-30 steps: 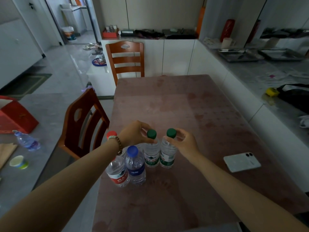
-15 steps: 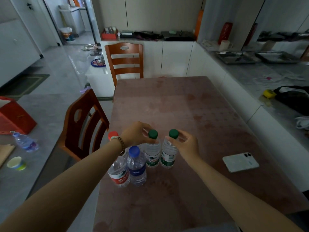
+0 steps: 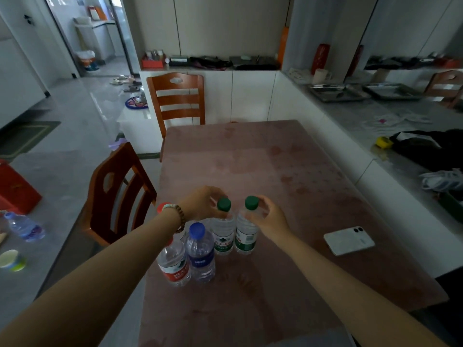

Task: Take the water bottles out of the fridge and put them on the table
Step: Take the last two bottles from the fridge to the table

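Head view: we've got four bottles upright on the table point(image 3: 288, 171), clustered near its left edge. Back pair: left green-cap bottle point(image 3: 223, 230) and right green-cap bottle point(image 3: 246, 227), side by side, touching or nearly so. Front pair: blue-cap bottle point(image 3: 200, 254) and red-label bottle point(image 3: 174, 264), just in front and to the left.

Left hand point(image 3: 203, 202) is curled around the neck of the left green-cap bottle, just under the cap. Right hand point(image 3: 269, 216) is wrapped on the shoulder of the right green-cap bottle. Both bottles look seated on the table, though we can't confirm how firmly each hand is pressing.

Key relation: each bottle's long axis is vertical, each hand sits at the top of its own bottle from the outer side. So we judge the release is a plain outward opening, left hand leftward, right hand rightward, no crossing. Left wrist hangs over the front pair; the pull-back should clear those caps. Phone point(image 3: 349, 240) lies well to the right, out of the way.
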### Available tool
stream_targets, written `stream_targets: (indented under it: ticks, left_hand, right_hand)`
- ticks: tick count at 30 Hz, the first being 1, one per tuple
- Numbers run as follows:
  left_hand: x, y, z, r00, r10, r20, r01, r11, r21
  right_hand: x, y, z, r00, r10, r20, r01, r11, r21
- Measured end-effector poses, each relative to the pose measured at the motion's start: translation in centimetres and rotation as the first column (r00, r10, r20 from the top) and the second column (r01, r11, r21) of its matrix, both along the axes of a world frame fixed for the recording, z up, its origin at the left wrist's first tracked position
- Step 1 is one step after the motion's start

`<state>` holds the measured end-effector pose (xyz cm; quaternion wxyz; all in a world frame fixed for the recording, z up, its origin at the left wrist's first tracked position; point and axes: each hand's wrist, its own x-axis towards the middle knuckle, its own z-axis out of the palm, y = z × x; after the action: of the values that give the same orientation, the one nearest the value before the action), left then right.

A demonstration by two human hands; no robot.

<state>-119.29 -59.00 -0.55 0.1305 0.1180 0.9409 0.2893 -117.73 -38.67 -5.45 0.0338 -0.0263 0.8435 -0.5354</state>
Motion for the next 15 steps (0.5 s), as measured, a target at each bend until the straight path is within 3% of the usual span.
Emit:
stream_targets:
  ticks: [3,8,12,15]
  left_hand:
    - [0.2,0.7,1.1,0.998,-0.052,-0.046,0.047,0.994,-0.1]
    - [1.2,3.4,3.3,0.966,-0.192,-0.173,0.166,0.974,-0.153]
    - [3.5,5.2,4.5,0.919,-0.306,-0.248,0.281,0.951,-0.133]
    - [6.7,6.0,4.2,0.866,-0.435,-0.247,0.385,0.895,-0.226]
  right_hand:
    - [1.5,1.9,0.5,0.999,0.03,0.029,-0.033,0.991,0.132]
    - [6.6,6.9,2.6,0.977,-0.202,0.062,0.186,0.961,0.207]
    - [13.6,9.7,4.7,0.92,-0.386,0.06,0.349,0.881,0.321]
    - [21.2,9.8,5.8,0.865,-0.495,0.085,0.404,0.786,0.469]
